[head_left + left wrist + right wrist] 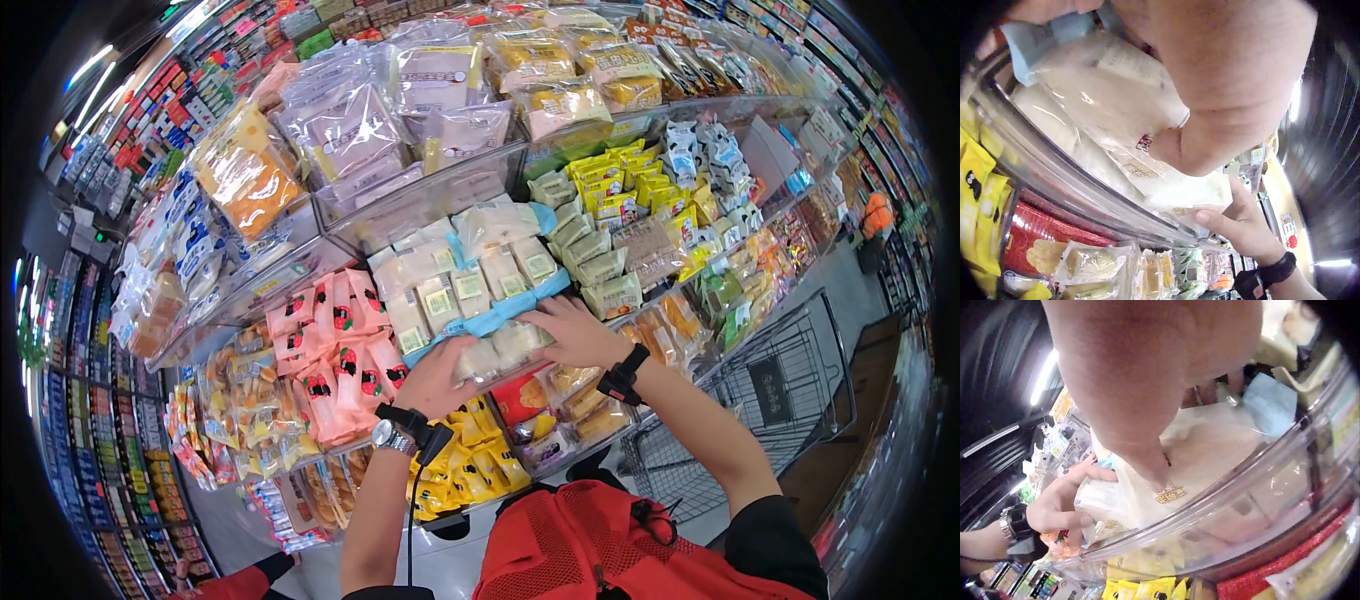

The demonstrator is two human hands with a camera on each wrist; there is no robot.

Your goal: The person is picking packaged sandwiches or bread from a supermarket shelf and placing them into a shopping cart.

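Observation:
White packages with blue ends (497, 318) lie in rows in a clear shelf bin. At the front row, my left hand (440, 380) grips the left end of the white packages (480, 360), and my right hand (567, 335) grips the right end. In the left wrist view, the right hand (1244, 225) has its thumb on the front of a white package (1191, 190) and its fingers behind. The right wrist view shows the left hand (1063, 503) holding a white package (1099, 503) between thumb and fingers. Some fingertips are hidden behind the packages.
Pink packages (335, 385) lie left of the white ones, yellow packs (470, 460) below, green and yellow snacks (610, 185) to the right. The bin's clear front wall (1241, 506) rises before the hands. A shopping cart (770, 390) stands at the right.

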